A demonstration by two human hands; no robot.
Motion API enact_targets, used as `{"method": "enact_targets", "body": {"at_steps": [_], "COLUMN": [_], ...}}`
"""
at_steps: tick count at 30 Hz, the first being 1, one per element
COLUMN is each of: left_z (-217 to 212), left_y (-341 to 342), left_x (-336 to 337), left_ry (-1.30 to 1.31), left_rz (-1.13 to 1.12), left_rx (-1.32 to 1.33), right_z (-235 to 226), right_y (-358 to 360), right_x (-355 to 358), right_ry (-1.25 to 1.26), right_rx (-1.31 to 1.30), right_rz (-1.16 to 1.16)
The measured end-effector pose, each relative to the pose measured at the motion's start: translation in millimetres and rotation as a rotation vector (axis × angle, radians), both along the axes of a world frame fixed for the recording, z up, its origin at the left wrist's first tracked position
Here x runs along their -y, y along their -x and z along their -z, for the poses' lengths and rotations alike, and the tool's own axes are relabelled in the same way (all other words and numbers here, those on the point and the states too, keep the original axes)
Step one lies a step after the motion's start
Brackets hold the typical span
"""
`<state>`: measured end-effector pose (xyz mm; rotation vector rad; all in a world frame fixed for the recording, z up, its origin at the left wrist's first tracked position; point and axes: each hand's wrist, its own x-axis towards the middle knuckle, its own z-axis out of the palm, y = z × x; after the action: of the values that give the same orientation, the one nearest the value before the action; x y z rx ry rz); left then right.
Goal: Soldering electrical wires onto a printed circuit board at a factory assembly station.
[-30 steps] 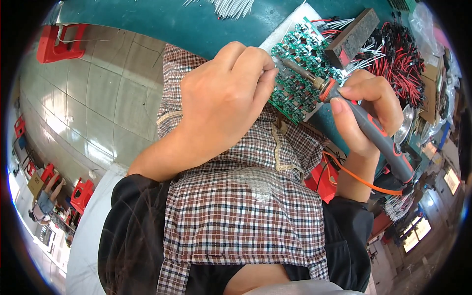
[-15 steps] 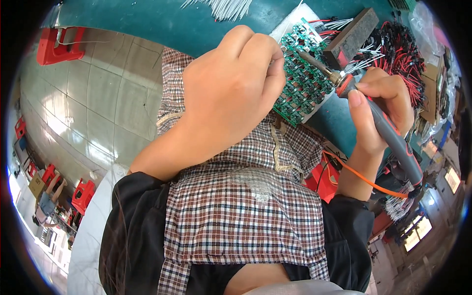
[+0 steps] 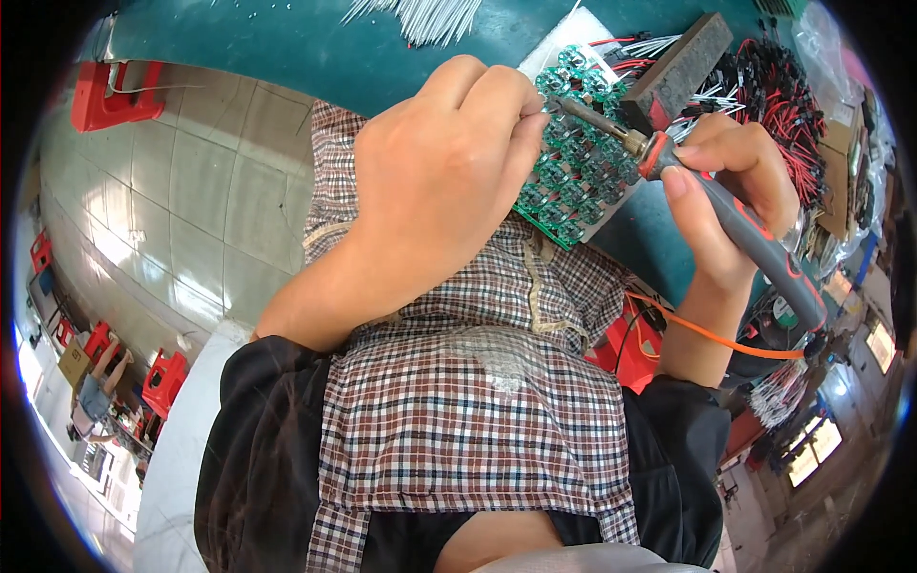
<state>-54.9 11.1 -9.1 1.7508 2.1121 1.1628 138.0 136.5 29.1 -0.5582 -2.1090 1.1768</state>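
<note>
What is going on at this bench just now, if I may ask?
A person's right hand holds a soldering iron, its tip over or near the green circuit boards. The left hand, fingers curled, is by the boards' left side; whether it holds anything is hidden. A dark block and red and black wires lie to the right.

The bare left forearm [image 3: 320, 298] slopes upward to the right. The bare left hand [image 3: 439, 167] presents its back, fingers curled, thumb and index finger together at the tips. The bare right forearm [image 3: 702, 329] stands nearly upright. The bare right hand [image 3: 734, 205] maintains a pen-type grip, thumb opposing bent index finger.
</note>
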Motion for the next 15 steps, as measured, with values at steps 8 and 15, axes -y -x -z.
{"method": "enact_targets", "body": {"at_steps": [8,15], "left_z": [-10,-6], "left_y": [5,-2], "left_x": [-4,-18], "left_ry": [-0.048,-0.028], "left_rz": [-0.008,-0.015], "left_rx": [0.024,-0.022], "right_z": [-6,-2], "right_y": [-8,-3], "right_x": [-6,-6], "right_ry": [-0.047,-0.036], "right_rx": [-0.036,-0.009], "right_rz": [0.083,0.094]}}
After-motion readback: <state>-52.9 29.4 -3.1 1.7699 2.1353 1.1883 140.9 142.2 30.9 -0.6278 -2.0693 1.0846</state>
